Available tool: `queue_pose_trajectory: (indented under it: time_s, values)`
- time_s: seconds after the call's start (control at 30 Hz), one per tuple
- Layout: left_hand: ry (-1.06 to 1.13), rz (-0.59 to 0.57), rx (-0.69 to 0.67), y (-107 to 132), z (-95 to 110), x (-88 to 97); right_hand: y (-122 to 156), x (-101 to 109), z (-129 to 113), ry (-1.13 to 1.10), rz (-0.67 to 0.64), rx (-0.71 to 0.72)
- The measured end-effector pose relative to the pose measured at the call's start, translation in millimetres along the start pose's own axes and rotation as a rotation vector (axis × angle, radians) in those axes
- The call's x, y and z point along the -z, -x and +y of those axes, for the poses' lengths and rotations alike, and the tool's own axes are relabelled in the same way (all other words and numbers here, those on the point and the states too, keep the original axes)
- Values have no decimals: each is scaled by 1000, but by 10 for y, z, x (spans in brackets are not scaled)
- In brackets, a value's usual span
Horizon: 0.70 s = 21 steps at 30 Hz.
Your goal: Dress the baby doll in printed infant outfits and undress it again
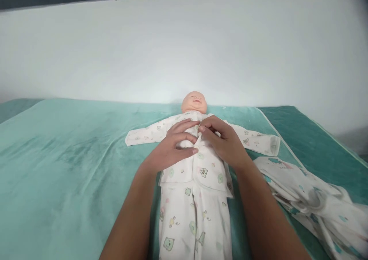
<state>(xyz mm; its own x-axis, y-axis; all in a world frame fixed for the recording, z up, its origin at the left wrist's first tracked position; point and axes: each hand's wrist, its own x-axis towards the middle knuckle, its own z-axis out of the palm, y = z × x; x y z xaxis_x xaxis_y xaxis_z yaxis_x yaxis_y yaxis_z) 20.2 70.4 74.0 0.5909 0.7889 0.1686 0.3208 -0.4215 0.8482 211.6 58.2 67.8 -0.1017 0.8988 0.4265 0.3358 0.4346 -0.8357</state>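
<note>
A baby doll [194, 102] lies on its back, dressed in a white printed baby shirt [204, 171] and matching trousers [178, 218]. Both sleeves stretch out to the sides. My left hand [176, 141] rests on the left side of the shirt front, its fingers spread over the fabric near the middle opening. On the other side my right hand [220, 137] pinches the shirt's front edge between thumb and fingers, close to a small button. The fingers partly hide the upper chest of the shirt.
White baby clothes [313, 198] with teal prints lie crumpled at the right. A light green cover [71, 156] spreads under the doll, with a darker green strip [322, 145] on the right. A white wall [172, 49] rises behind.
</note>
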Motion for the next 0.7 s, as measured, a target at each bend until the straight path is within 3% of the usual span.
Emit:
queue_pose_trajectory:
  time_s: [0.3, 0.57, 0.7]
  values:
    - [-52, 82, -68, 7, 56, -62, 212, -17, -180, 175, -49, -170]
    - [-275, 210, -151, -34, 98, -192, 403, -70, 6, -131, 44, -190]
    - [-267, 145, -127, -25, 98, -145, 394, -84, 43, -173, 61, -185]
